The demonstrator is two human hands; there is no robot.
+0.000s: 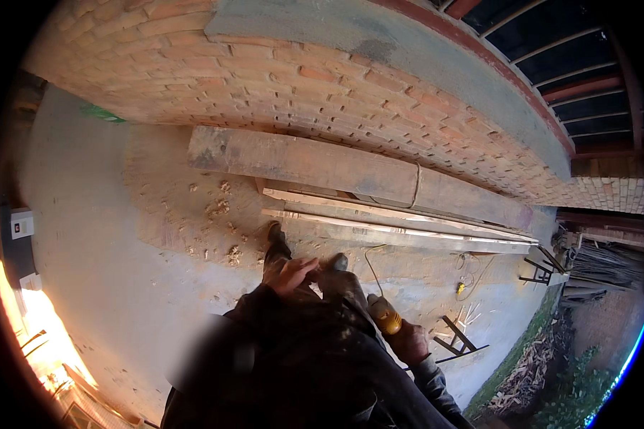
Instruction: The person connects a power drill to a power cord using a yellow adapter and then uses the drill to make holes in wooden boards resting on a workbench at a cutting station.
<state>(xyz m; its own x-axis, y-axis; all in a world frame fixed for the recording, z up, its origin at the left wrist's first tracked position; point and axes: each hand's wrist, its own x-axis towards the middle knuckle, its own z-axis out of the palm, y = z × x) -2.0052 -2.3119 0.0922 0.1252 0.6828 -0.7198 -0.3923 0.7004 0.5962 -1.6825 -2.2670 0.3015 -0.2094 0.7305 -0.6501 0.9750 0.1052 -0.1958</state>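
Note:
My right hand, low and right of my body, grips a yellow power tool with a dull grey-brown end. A thin cord rises from about the tool toward the floor ahead; the tool's exact kind is unclear. In front of my trousers hangs my left hand, its fingers stretched out and nothing visible in them. Beyond my feet lie long pale wooden strips, set side by side along a broad weathered plank. Neither hand touches the wood.
A brick wall runs behind the plank. Curled wood shavings litter the concrete floor at left. To the right are a dark metal stand, a yellow object on a cord and another stand by the strips' far end.

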